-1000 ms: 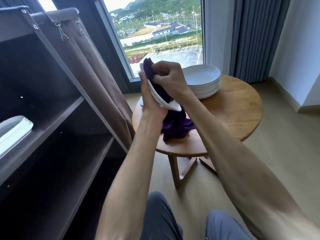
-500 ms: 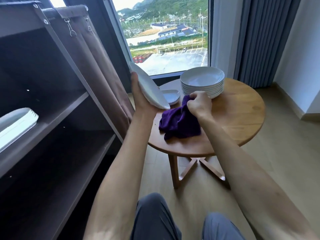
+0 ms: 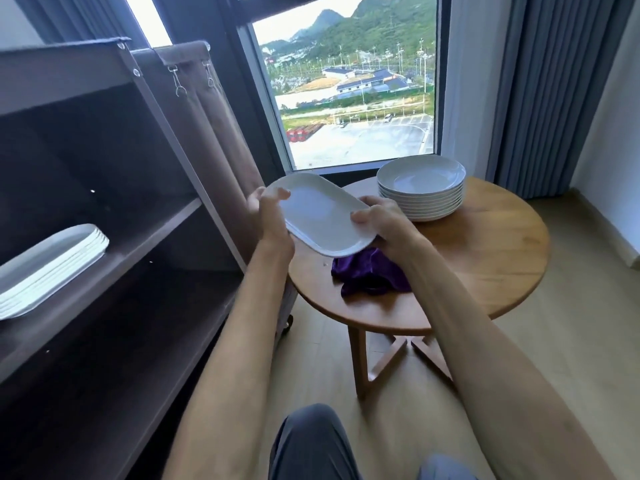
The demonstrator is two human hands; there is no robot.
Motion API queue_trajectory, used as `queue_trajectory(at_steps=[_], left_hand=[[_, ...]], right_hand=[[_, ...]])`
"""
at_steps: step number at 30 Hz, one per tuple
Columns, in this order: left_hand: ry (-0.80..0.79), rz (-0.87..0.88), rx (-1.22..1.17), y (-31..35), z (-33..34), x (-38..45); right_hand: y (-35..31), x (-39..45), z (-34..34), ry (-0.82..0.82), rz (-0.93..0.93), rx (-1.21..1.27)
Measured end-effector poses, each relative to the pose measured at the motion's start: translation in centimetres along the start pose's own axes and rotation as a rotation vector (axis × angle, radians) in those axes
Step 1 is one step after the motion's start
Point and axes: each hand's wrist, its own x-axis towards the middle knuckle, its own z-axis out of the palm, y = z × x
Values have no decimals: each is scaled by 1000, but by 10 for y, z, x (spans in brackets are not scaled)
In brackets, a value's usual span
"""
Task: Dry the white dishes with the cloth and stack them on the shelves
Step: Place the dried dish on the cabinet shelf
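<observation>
Both hands hold a white oval dish [image 3: 322, 213] level above the left edge of the round wooden table [image 3: 485, 258]. My left hand [image 3: 268, 209] grips its left rim, thumb on top. My right hand [image 3: 382, 221] grips its right rim. The purple cloth [image 3: 367, 277] lies crumpled on the table under the dish, with neither hand on it. A stack of round white plates [image 3: 420, 187] stands at the back of the table. Several white oval dishes [image 3: 52, 265] are stacked on the upper shelf [image 3: 138, 244] at the left.
The dark brown shelf unit fills the left side, with a lower shelf [image 3: 114, 362] below the stacked one. A brown fabric cover [image 3: 204, 109] hangs at its right end next to the table. Behind the table are a window [image 3: 349, 91] and grey curtains [image 3: 554, 91].
My right hand has let go of the cloth, which now lies on the table, and taken the dish's right rim. The dish has turned from tilted to level.
</observation>
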Motion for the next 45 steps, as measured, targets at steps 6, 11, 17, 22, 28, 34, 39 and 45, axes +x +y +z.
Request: queue_trajectory(at_steps=[6, 11, 17, 22, 28, 34, 39, 45], left_hand=[[239, 62, 140, 2, -47, 17], [415, 176, 42, 29, -67, -12], [369, 352, 220, 75, -120, -41], [253, 428, 460, 103, -199, -71], [284, 458, 761, 125, -277, -78], [491, 559, 911, 130, -314, -50], [665, 540, 920, 130, -327, -23], [817, 456, 928, 126, -347, 7]], right_hand=[[-18, -1, 32, 14, 63, -7], [-8, -9, 89, 61, -79, 250], [-12, -20, 171, 169, -91, 490], [-28, -10, 241, 110, 93, 416], [-24, -21, 324, -45, 172, 398], [-20, -15, 372, -155, 104, 310], [-23, 8, 408, -208, 25, 206], [-12, 34, 447, -296, -97, 29]])
